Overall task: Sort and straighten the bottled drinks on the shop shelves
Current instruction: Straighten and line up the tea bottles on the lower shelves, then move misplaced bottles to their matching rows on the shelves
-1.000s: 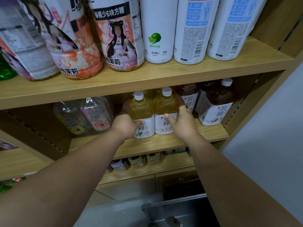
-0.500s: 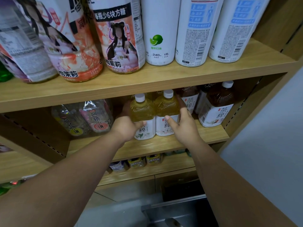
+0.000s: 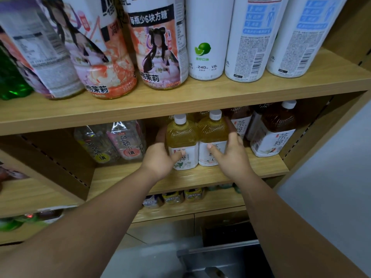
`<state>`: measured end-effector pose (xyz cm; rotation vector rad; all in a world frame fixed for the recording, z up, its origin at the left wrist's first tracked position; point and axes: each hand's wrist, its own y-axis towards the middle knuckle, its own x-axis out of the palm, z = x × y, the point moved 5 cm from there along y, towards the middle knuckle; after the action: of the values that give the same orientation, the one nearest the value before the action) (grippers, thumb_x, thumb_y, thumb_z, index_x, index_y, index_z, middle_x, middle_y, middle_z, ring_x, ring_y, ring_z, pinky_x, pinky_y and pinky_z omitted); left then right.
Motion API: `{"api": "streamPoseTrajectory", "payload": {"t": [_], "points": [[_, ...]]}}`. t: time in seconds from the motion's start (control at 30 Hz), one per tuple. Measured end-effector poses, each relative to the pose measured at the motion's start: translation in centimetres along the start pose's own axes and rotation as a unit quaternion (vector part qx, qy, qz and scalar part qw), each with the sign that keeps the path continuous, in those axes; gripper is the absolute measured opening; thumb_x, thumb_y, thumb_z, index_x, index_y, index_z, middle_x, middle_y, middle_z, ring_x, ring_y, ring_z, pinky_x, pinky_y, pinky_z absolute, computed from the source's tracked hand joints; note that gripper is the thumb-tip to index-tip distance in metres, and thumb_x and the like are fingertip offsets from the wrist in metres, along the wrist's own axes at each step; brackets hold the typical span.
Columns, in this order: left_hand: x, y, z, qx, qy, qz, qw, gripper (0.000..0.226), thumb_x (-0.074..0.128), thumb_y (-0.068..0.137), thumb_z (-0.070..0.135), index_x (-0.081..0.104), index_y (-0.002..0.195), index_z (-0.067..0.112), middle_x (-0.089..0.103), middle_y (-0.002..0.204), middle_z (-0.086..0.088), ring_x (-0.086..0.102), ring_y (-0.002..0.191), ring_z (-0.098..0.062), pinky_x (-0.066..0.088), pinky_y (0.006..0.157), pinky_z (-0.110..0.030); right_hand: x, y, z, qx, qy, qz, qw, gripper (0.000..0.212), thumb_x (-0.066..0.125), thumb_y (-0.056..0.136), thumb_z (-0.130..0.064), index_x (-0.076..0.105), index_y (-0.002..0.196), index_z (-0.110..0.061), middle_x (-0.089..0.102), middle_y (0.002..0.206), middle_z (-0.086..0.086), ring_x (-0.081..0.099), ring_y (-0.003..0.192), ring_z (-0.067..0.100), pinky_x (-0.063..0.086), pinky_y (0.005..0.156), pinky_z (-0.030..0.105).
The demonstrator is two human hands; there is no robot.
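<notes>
Down on the middle shelf (image 3: 200,178), two yellow tea bottles with white caps stand side by side, touching, near the front edge. The left hand (image 3: 158,161) grips the left yellow tea bottle (image 3: 181,137), thumb laid across its white label and fingers curled round its far left side. The right hand (image 3: 230,157) holds the right yellow tea bottle (image 3: 212,133) the same way, thumb on the label and fingers wrapped round its right side. The left label shows the character 粹.

Just right of them stand two dark tea bottles (image 3: 275,133) whose labels read 茶粹; more caps and shoulders sit behind, too hidden to count. At the left of this shelf, two clear bottles (image 3: 126,141) read 芒顿小镇.

On the upper shelf (image 3: 200,93) stand three bottles with a drawn figure: two show 茉莉, and the right one (image 3: 158,57) also reads 每瓶少6块方糖. Next to them is one white lime bottle (image 3: 206,47) marked 240, then two white-and-blue bottles (image 3: 251,37) turned to show their barcodes. A green bottle (image 3: 10,83) sits at the far left.

Three small bottles (image 3: 193,194) on the lower shelf read 冰红茶.
</notes>
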<state>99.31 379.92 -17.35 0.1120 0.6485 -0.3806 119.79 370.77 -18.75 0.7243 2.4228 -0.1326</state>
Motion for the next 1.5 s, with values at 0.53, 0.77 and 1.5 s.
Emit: {"api": "streamPoseTrajectory", "payload": {"t": [0.53, 0.77, 1.5], "points": [[-16.1, -11.8, -11.0, -0.054, -0.007, 0.156, 0.986, 0.033, 0.077, 0.090, 0.027, 0.067, 0.121, 0.025, 0.066, 0.112, 0.006, 0.062, 0.090, 0.003, 0.050, 0.073, -0.014, 13.7, -7.9, -13.6, -0.168, 0.052, -0.136, 0.975, 0.045, 0.074, 0.090, -0.037, 0.057, 0.131, -0.038, 0.048, 0.124, -0.015, 0.054, 0.107, 0.003, 0.055, 0.088, 0.035], [-25.1, -17.0, -20.4, -0.116, -0.056, 0.215, 0.968, 0.026, 0.076, 0.091, 0.029, 0.065, 0.114, 0.035, 0.069, 0.108, 0.012, 0.068, 0.090, -0.009, 0.057, 0.071, -0.029, 24.0, -12.8, -20.8, -0.193, 0.058, -0.245, 0.948, 0.025, 0.075, 0.090, -0.031, 0.067, 0.113, -0.036, 0.057, 0.110, -0.017, 0.060, 0.095, 0.005, 0.057, 0.084, 0.039], [-32.6, -15.8, -46.1, -0.169, 0.045, 0.013, 0.984, 0.057, 0.079, 0.088, 0.031, 0.055, 0.137, 0.015, 0.060, 0.134, -0.006, 0.062, 0.113, -0.025, 0.045, 0.083, -0.028, 50.8, -21.6, -17.3, 0.083, -0.068, -0.331, 0.937, 0.041, 0.075, 0.092, -0.032, 0.064, 0.130, -0.026, 0.059, 0.126, -0.006, 0.061, 0.107, 0.015, 0.047, 0.082, 0.026]]}}
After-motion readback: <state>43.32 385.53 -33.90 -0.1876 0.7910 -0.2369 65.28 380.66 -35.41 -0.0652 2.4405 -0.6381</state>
